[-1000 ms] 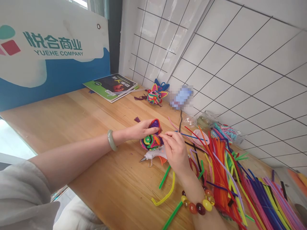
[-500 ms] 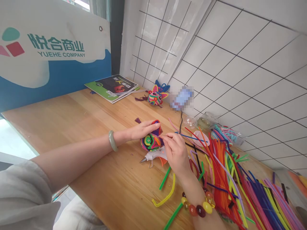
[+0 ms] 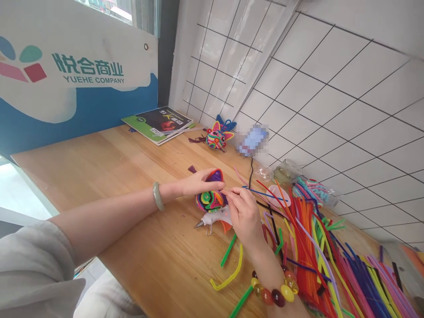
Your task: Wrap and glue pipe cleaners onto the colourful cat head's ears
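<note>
A round ornament point(image 3: 207, 200) of coiled, many-coloured pipe cleaners is in my left hand point(image 3: 198, 182), which is closed over its top. A purple ear-like flap point(image 3: 215, 176) with a red rim rises behind the thumb, and a dark tassel point(image 3: 192, 168) sticks out at the far left. My right hand point(image 3: 244, 214) pinches at the ornament's right side; whatever lies between thumb and forefinger is too small to make out. Just below the ornament, a white glue gun point(image 3: 217, 217) rests on its wire stand, partly covered by the right hand.
Bundled pipe cleaners point(image 3: 306, 247) spread over the right side of the wooden table point(image 3: 159, 260). Loose green and yellow pieces point(image 3: 232, 274) lie nearer. At the back are a finished-looking ornament point(image 3: 216, 138), a booklet point(image 3: 159, 126), a blurred phone point(image 3: 254, 140) and clear plastic packaging point(image 3: 288, 171).
The view has shifted slightly. My left fingers have moved a little, showing more of the purple flap. My right hand keeps its pinch beside the ornament.
</note>
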`<state>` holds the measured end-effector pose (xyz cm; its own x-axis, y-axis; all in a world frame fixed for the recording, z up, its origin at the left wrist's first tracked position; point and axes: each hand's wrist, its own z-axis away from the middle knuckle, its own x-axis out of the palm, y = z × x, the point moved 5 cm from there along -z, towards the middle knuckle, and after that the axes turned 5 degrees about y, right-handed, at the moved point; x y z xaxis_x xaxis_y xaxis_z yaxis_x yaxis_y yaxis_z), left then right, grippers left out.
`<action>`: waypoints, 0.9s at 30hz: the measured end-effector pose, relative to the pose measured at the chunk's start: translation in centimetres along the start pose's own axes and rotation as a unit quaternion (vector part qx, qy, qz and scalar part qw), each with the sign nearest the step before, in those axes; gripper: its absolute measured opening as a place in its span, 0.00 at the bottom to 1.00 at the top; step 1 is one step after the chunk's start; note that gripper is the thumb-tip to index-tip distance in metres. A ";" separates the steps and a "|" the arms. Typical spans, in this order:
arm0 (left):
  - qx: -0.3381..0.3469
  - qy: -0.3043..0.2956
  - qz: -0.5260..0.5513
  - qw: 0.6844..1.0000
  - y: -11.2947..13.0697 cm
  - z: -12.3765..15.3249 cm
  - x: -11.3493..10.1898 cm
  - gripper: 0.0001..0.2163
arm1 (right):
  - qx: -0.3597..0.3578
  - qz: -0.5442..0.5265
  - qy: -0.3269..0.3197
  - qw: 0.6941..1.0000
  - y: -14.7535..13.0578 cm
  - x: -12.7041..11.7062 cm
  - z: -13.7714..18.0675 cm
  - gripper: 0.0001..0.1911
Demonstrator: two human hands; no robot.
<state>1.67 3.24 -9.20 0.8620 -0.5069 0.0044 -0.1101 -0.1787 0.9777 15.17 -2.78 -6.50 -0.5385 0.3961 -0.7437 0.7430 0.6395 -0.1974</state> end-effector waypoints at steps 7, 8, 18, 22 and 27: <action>0.008 -0.012 -0.012 1.000 -0.3 0.0 0.3 0.16 | 0.001 0.003 -0.004 1.000 0.0 0.1 0.0 0.13; 0.009 -0.012 -0.011 1.000 -0.3 0.0 0.3 0.15 | 0.001 0.005 -0.004 1.000 0.0 0.1 0.0 0.13; -0.013 0.005 0.004 1.000 -0.4 -0.3 0.2 0.12 | 0.001 0.005 -0.010 1.000 -0.4 0.0 -0.1 0.13; -0.016 0.004 0.003 1.000 -0.3 -0.2 0.2 0.11 | -0.001 0.004 -0.008 1.000 -0.3 0.0 -0.1 0.14; -0.015 0.005 0.003 1.000 -0.3 -0.2 0.2 0.11 | 0.001 0.003 -0.007 1.000 -0.3 0.0 -0.1 0.14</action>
<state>1.98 3.35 -9.45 0.8667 -0.4987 0.0114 -0.0997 -0.1508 0.9835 14.89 -2.88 -6.34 -0.5282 0.3913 -0.7536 0.7472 0.6358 -0.1936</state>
